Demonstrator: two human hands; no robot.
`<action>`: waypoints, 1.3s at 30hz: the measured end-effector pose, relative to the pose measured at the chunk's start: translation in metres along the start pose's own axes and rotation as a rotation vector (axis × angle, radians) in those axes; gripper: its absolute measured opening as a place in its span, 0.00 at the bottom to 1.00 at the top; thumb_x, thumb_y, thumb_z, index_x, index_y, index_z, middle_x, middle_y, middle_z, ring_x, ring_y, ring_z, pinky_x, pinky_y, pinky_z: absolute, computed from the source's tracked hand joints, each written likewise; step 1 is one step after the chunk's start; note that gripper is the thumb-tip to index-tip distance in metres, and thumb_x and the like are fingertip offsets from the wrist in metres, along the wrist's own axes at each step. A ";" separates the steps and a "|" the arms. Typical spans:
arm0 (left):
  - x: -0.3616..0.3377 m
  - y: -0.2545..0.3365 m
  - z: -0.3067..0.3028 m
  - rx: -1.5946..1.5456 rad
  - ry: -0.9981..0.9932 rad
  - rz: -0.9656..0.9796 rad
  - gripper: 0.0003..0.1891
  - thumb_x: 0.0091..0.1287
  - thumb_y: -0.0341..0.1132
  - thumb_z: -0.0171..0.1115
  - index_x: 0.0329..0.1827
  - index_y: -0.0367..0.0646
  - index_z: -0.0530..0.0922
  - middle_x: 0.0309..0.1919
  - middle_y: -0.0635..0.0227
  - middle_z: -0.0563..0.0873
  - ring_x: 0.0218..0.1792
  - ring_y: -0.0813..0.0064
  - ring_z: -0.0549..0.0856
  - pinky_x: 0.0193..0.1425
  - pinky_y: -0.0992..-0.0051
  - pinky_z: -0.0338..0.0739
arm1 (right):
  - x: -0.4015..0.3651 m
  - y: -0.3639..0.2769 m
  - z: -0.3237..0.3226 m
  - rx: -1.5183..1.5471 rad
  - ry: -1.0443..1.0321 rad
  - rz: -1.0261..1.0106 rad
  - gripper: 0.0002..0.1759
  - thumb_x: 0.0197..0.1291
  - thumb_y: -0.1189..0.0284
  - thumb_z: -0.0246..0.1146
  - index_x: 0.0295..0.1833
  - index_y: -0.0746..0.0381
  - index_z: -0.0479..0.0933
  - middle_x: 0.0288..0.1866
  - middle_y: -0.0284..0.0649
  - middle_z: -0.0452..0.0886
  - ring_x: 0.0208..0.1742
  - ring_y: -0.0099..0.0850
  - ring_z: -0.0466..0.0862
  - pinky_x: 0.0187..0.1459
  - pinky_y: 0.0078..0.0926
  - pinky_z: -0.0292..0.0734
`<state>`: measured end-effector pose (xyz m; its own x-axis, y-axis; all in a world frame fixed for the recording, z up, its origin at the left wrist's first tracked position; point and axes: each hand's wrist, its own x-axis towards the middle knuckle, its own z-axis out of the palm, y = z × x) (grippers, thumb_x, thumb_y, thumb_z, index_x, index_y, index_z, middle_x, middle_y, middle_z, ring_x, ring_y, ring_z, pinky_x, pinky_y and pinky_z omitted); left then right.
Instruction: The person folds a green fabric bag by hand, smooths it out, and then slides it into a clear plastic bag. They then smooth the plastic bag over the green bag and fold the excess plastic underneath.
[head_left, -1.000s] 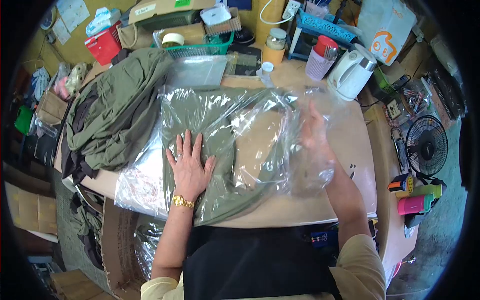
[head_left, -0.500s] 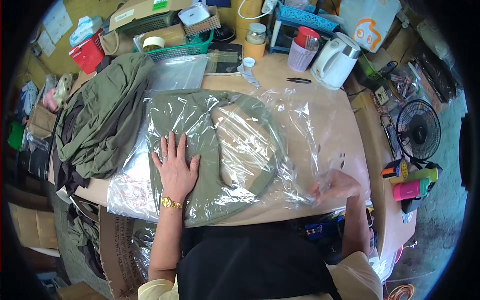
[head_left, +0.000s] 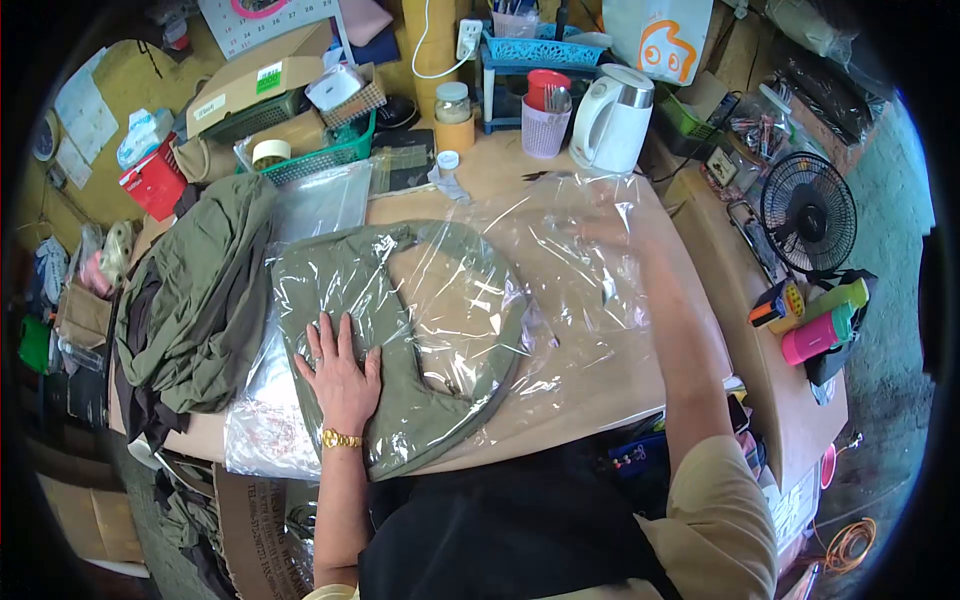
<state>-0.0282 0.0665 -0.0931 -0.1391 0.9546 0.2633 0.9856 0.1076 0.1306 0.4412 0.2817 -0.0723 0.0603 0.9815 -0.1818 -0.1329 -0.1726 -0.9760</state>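
Note:
Flat on the table is a folded olive-green garment (head_left: 340, 270) inside a clear plastic bag (head_left: 570, 330). Its band curves round to the right, with brown table surface showing through the gap. My left hand (head_left: 343, 385), a gold watch on the wrist, lies flat with spread fingers on the bagged garment's left part. Over the loose right part of the bag, my right hand (head_left: 603, 233) reaches to the far side. Shiny film overlaps that hand and its fingers are blurred, so I cannot tell what they hold.
A heap of olive and dark cloth (head_left: 200, 290) lies at the left, beside flat clear plastic (head_left: 325, 200). At the back stand a white kettle (head_left: 610, 120), a lilac cup (head_left: 545, 130) and a jar (head_left: 453, 105). A black fan (head_left: 808, 212) and pink bottle (head_left: 815, 338) are at the right.
My right hand has moved from the near right corner of the bag to its far side, and the loose plastic is spread wider. My left hand stays pressed on the garment. The view has shifted.

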 end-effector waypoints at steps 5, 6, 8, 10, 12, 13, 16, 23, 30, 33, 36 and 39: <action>-0.001 0.001 -0.004 -0.001 -0.008 -0.011 0.36 0.71 0.53 0.57 0.80 0.50 0.64 0.81 0.57 0.60 0.82 0.51 0.54 0.80 0.37 0.43 | 0.057 0.018 -0.024 -1.125 0.168 -0.488 0.18 0.62 0.65 0.68 0.53 0.64 0.82 0.37 0.35 0.84 0.38 0.31 0.84 0.43 0.33 0.82; -0.001 0.001 -0.005 -0.012 -0.009 -0.010 0.36 0.71 0.53 0.57 0.80 0.50 0.64 0.81 0.57 0.60 0.82 0.51 0.54 0.80 0.37 0.43 | 0.062 0.013 -0.044 -1.180 0.204 -0.514 0.18 0.62 0.63 0.68 0.52 0.64 0.82 0.37 0.35 0.84 0.37 0.30 0.84 0.42 0.33 0.81; -0.001 0.001 -0.006 -0.023 -0.010 -0.006 0.36 0.71 0.53 0.58 0.80 0.50 0.64 0.81 0.57 0.60 0.82 0.51 0.55 0.81 0.37 0.42 | 0.061 -0.003 -0.086 -0.932 0.328 -0.416 0.19 0.64 0.59 0.67 0.51 0.63 0.83 0.33 0.32 0.84 0.35 0.29 0.83 0.41 0.31 0.81; -0.001 0.002 -0.005 -0.024 -0.008 -0.016 0.36 0.71 0.53 0.58 0.80 0.50 0.64 0.81 0.57 0.60 0.82 0.51 0.55 0.80 0.37 0.42 | 0.009 -0.041 -0.091 -0.509 0.332 -0.220 0.24 0.71 0.52 0.59 0.53 0.63 0.80 0.32 0.30 0.83 0.33 0.26 0.82 0.43 0.26 0.79; -0.001 0.001 -0.003 -0.018 -0.014 -0.014 0.36 0.71 0.53 0.58 0.80 0.50 0.64 0.81 0.57 0.60 0.82 0.51 0.55 0.81 0.37 0.42 | -0.097 -0.057 -0.049 -0.284 0.224 -0.221 0.28 0.77 0.47 0.52 0.60 0.62 0.75 0.35 0.30 0.82 0.35 0.22 0.81 0.45 0.23 0.78; 0.000 0.001 -0.003 -0.007 -0.013 -0.019 0.36 0.71 0.52 0.58 0.80 0.50 0.64 0.82 0.57 0.59 0.82 0.51 0.54 0.81 0.37 0.42 | -0.131 -0.043 -0.035 -0.248 0.178 -0.316 0.29 0.77 0.47 0.52 0.65 0.62 0.72 0.36 0.30 0.83 0.36 0.22 0.82 0.46 0.24 0.78; 0.000 0.001 -0.004 -0.007 -0.010 -0.008 0.36 0.71 0.53 0.58 0.80 0.51 0.63 0.82 0.57 0.59 0.82 0.51 0.54 0.81 0.37 0.42 | -0.195 0.013 0.014 -0.851 0.056 -0.412 0.31 0.72 0.53 0.60 0.72 0.61 0.67 0.36 0.36 0.86 0.39 0.29 0.85 0.46 0.33 0.80; -0.004 0.008 -0.003 -0.016 -0.026 -0.014 0.38 0.71 0.56 0.58 0.80 0.48 0.64 0.82 0.55 0.58 0.83 0.50 0.53 0.80 0.37 0.42 | -0.176 -0.004 -0.071 -1.431 0.759 -0.137 0.14 0.66 0.66 0.64 0.54 0.59 0.84 0.46 0.49 0.88 0.46 0.43 0.88 0.49 0.38 0.81; -0.002 0.013 -0.002 0.011 -0.022 -0.004 0.38 0.71 0.56 0.59 0.80 0.49 0.63 0.82 0.55 0.57 0.83 0.50 0.53 0.80 0.37 0.43 | -0.205 -0.023 0.153 -1.353 0.032 -0.505 0.32 0.64 0.63 0.66 0.72 0.57 0.71 0.67 0.47 0.78 0.73 0.47 0.71 0.77 0.58 0.55; -0.002 0.006 -0.002 -0.016 -0.030 -0.019 0.38 0.70 0.57 0.59 0.80 0.49 0.64 0.82 0.55 0.58 0.83 0.51 0.53 0.80 0.37 0.42 | -0.131 0.049 0.097 -1.588 0.209 -0.633 0.33 0.66 0.52 0.61 0.73 0.52 0.70 0.72 0.45 0.73 0.76 0.46 0.67 0.73 0.70 0.52; -0.003 0.010 -0.004 -0.028 -0.023 -0.019 0.39 0.69 0.56 0.60 0.80 0.48 0.65 0.82 0.55 0.58 0.83 0.50 0.53 0.80 0.36 0.41 | -0.083 0.062 -0.014 -1.703 0.921 -0.516 0.34 0.65 0.45 0.59 0.64 0.62 0.75 0.68 0.51 0.73 0.68 0.47 0.73 0.65 0.58 0.66; -0.002 0.011 -0.007 -0.045 -0.047 -0.047 0.40 0.68 0.56 0.60 0.80 0.48 0.63 0.82 0.55 0.58 0.83 0.50 0.52 0.80 0.36 0.41 | -0.104 0.033 0.017 -1.390 0.850 -0.267 0.34 0.66 0.45 0.59 0.64 0.64 0.75 0.67 0.51 0.73 0.67 0.50 0.73 0.65 0.60 0.66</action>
<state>-0.0175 0.0640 -0.0851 -0.1793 0.9609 0.2111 0.9726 0.1409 0.1850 0.4137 0.1748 -0.0839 0.4871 0.7508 0.4461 0.8733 -0.4142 -0.2565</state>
